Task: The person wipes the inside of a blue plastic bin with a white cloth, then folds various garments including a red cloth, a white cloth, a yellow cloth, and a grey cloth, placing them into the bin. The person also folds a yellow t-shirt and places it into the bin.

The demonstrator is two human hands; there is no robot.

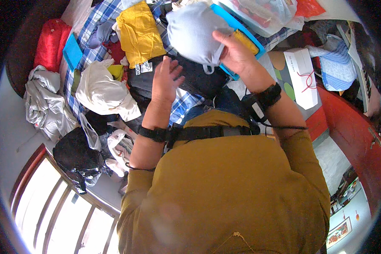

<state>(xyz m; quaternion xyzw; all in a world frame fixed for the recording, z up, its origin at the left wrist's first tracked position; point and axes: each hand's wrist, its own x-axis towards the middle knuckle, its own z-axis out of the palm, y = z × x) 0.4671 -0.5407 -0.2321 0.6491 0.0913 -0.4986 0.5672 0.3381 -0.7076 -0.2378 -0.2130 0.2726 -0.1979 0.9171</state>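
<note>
My right hand (240, 57) grips the near right edge of a light grey cloth bundle (197, 34), rounded and smooth, with a small loop hanging at its lower end. The thumb lies on top, and the other fingers are mostly hidden. To the left, my left hand (167, 80) is raised with its fingers apart and nothing in it. Under and between the hands lies a black cloth item (199, 78). Just beyond the left hand is a folded yellow garment (140, 34). A blue tray (258, 44), holding something yellow, is partly covered by the bundle.
White cloth (103, 91), a blue lid-like panel (73, 51) and a red roll (53, 44) lie to the left. A filled clear plastic bag (264, 15) is at the far right, with a white box (301, 78) nearer. A black plastic bag (76, 152) stands lower left.
</note>
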